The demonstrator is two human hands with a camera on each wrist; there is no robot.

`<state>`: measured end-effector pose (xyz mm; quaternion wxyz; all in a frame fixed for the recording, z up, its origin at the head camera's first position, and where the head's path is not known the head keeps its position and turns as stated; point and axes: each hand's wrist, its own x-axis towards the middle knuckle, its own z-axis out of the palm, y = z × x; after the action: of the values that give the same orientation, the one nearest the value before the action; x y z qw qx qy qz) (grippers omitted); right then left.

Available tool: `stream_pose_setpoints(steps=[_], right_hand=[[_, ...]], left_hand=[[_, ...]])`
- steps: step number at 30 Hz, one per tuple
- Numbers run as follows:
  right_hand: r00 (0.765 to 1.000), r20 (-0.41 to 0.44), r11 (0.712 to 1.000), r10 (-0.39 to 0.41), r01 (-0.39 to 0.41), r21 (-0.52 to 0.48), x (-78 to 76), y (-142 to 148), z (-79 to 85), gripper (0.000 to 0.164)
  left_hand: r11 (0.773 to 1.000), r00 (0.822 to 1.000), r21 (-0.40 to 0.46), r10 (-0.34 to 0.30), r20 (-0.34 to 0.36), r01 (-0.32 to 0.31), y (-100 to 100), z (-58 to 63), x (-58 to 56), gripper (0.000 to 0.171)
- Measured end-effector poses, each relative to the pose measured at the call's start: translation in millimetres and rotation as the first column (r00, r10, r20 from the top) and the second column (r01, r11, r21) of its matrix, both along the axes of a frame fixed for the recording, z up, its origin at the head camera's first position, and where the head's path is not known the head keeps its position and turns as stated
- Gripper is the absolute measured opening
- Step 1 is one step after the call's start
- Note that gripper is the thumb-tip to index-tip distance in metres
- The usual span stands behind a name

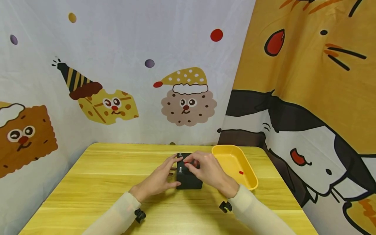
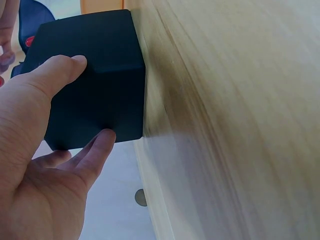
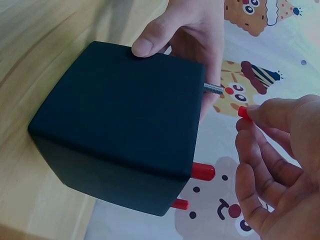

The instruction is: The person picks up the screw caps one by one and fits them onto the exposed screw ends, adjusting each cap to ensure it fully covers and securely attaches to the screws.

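Observation:
A black block (image 1: 189, 181) stands on the table with metal threaded studs (image 1: 180, 169) on its top. My left hand (image 1: 157, 179) holds the block from the left, thumb on the near side and fingers round the far side, as the left wrist view shows. My right hand (image 3: 280, 150) pinches a small red cap (image 3: 243, 112) between thumb and index finger. This cap is close to a bare stud (image 3: 213, 88) but apart from it. Two other studs, on the block's right side, wear red caps (image 3: 203, 171).
A yellow tray (image 1: 230, 158) sits right of the block, with a loose red cap (image 1: 241, 172) in it. The wooden table (image 1: 117, 169) meets printed curtains (image 1: 132, 42) at the back and right.

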<state>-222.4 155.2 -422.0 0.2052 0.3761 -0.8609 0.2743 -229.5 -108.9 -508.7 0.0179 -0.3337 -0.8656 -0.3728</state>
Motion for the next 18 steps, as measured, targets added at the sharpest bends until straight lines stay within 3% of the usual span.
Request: stream_pose_setpoints(steps=[18], right_hand=[[0.999,-0.021,0.999,0.036,-0.035,0.006,-2.8,-9.2,-5.3,0.014]], left_hand=[[0.999,1.000,-0.030,0.013,-0.005,-0.013,-0.9,1.0,0.3,0.096]])
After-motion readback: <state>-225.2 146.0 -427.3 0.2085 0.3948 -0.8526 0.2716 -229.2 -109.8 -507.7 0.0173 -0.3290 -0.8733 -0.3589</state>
